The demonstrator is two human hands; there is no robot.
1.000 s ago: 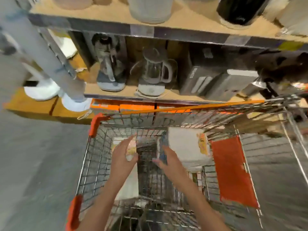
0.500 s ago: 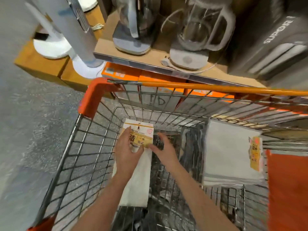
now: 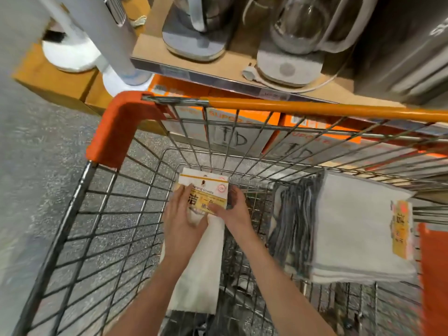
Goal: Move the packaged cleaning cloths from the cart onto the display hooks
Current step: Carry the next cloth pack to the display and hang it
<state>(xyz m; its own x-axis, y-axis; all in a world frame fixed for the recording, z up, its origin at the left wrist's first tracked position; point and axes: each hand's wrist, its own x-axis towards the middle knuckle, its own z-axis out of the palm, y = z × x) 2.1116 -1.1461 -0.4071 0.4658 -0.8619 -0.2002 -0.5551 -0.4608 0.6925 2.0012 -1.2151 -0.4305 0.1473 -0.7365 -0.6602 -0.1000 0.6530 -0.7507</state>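
Both the left hand (image 3: 182, 220) and right hand (image 3: 232, 212) grip the white cloth pack's yellow-labelled card header (image 3: 204, 190) inside the orange-handled wire cart (image 3: 106, 202), probably to lift it toward the hooks.

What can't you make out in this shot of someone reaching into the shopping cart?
- Display hooks: none appear in the head view.
- Cloth pack in both hands: the left hand and right hand cover the label's lower part.
- Stack of cloths on the right: its yellow label is blurred, unreadable.
- Glass jug on the shelf: its top is cut off by the upper edge.
- Cart floor: blurred; contents unclear.
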